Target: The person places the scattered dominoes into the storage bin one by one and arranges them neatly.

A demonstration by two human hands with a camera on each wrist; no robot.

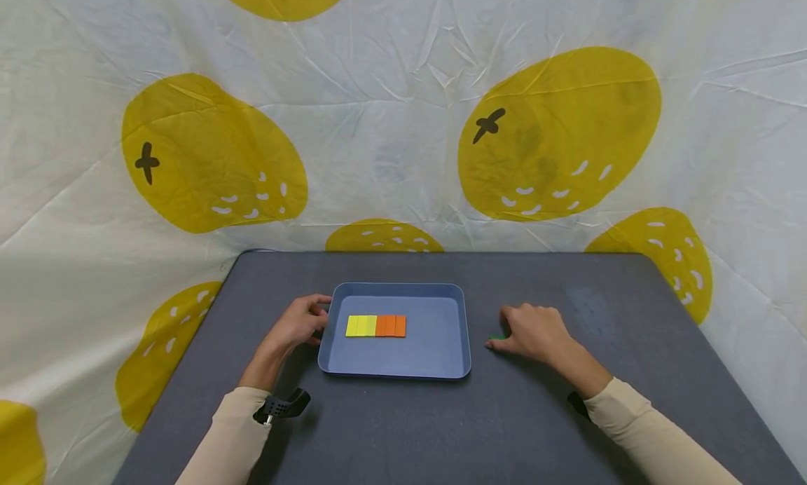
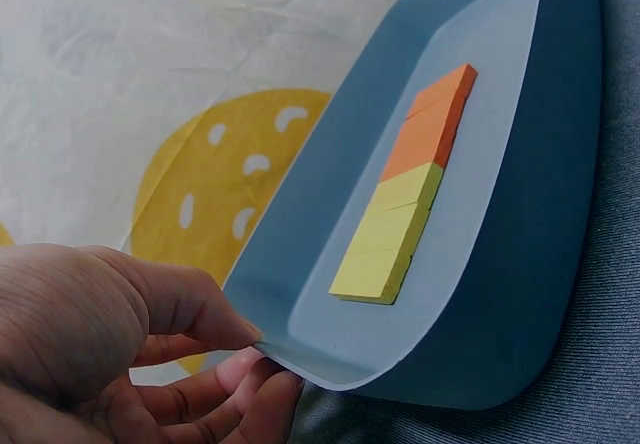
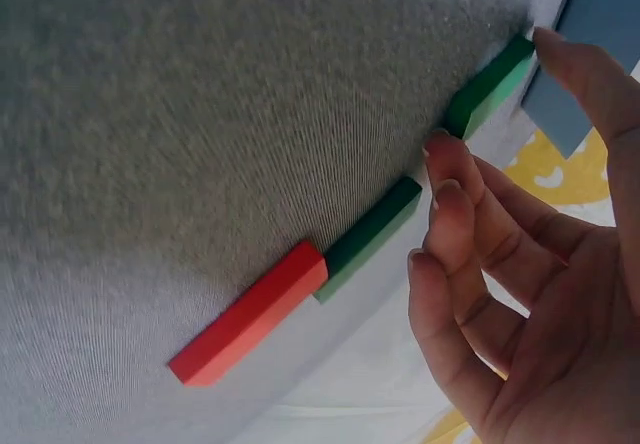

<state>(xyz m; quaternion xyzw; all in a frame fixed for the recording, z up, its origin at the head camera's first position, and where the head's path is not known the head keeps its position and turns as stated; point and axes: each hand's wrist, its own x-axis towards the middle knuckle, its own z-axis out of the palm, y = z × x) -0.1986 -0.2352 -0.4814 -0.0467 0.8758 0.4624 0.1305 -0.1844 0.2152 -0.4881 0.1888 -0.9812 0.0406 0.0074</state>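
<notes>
A blue-grey tray lies on the dark table, and a row of yellow blocks and orange blocks sits side by side in it. At the tray's left side, my left hand pinches the rim between thumb and fingers. Right of the tray, my right hand holds a green block at its two ends, thumb at one and a fingertip at the other. In the right wrist view a second green block and a red block lie end to end near that hand.
The dark table reaches back to a white cloth printed with yellow fruit, which hangs behind it and on the left. A black band is on the left wrist.
</notes>
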